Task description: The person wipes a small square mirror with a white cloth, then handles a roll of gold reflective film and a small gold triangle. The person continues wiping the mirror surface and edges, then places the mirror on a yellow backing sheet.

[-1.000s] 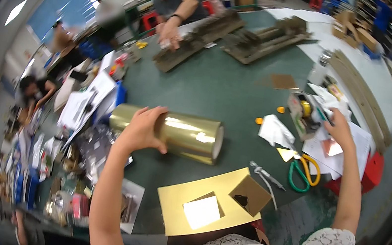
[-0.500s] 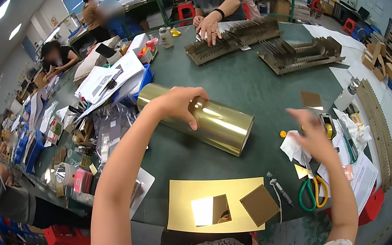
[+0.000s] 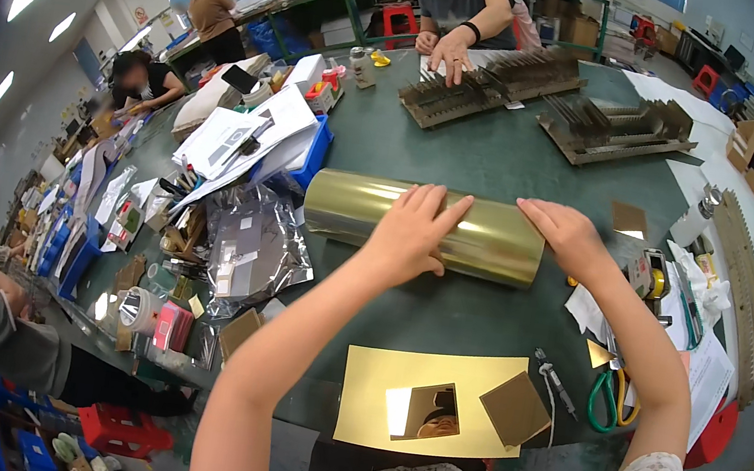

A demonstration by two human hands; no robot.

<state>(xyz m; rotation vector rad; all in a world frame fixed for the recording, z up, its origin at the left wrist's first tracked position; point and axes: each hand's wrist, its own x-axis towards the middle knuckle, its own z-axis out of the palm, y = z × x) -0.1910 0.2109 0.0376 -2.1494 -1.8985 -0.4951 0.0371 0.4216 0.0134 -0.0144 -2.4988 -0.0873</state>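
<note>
the left hand [image 3: 418, 230] lies palm down over the middle of the gold roll [image 3: 348, 204], its forearm slanting in from the lower left; the fingers are loosely spread across the top, thumb on the near side — resting on it rather than closed around it. the right hand [image 3: 571, 240] reaches in from the right, fingers straight and close together, tips at the roll's right end; its thumb is hidden, so i can't tell whether it grips. the roll lies on the green table [image 3: 443, 317], beyond the yellow sheet [image 3: 376, 380] — long axis left to right, right end tipped slightly toward the person.

A workshop: the green tabletop [image 3: 461, 320] carries toothed metal racks [image 3: 615, 134] at two o'clock, scissors [image 3: 612, 371] at four; a co-worker [image 3: 161, 86] at ten.
</note>
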